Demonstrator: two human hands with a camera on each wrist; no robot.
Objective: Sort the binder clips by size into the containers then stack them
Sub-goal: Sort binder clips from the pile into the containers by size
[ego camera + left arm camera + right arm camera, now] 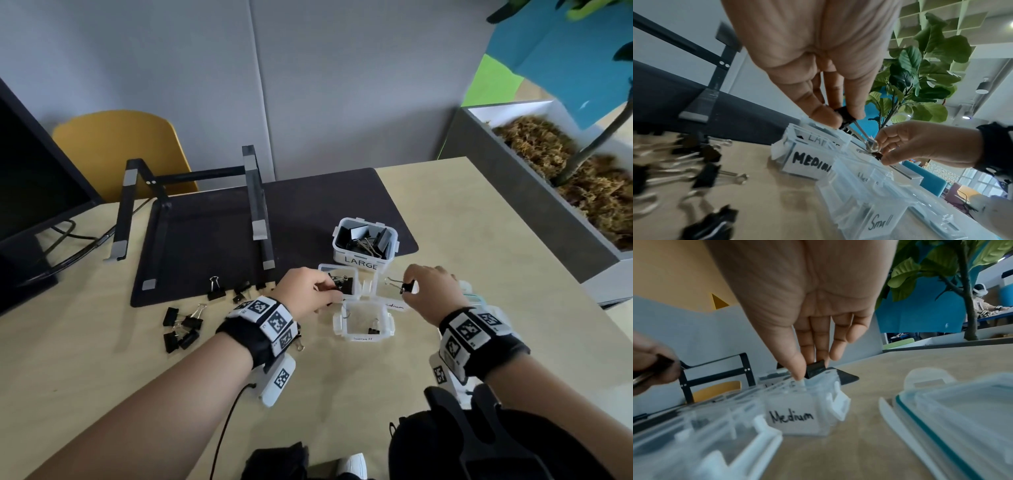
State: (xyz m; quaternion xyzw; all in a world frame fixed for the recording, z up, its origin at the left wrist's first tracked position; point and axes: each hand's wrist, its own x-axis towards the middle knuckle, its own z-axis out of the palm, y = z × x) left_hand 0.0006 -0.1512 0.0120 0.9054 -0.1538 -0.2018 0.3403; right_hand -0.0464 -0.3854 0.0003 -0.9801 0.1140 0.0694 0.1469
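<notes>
Head view looks down; both wrist views, close and perhaps blurred, share the medium container (807, 164).

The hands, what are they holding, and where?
Each pinches a binder clip by its black body: the left hand one clip, the right hand another.

We wear black wrist straps (260, 329) on bare forearms, each ringed with white square tags printed in black block patterns. A white camera housing (277, 380) hangs beneath each strap; a thin black cable (222, 431) trails from the left one.
</notes>
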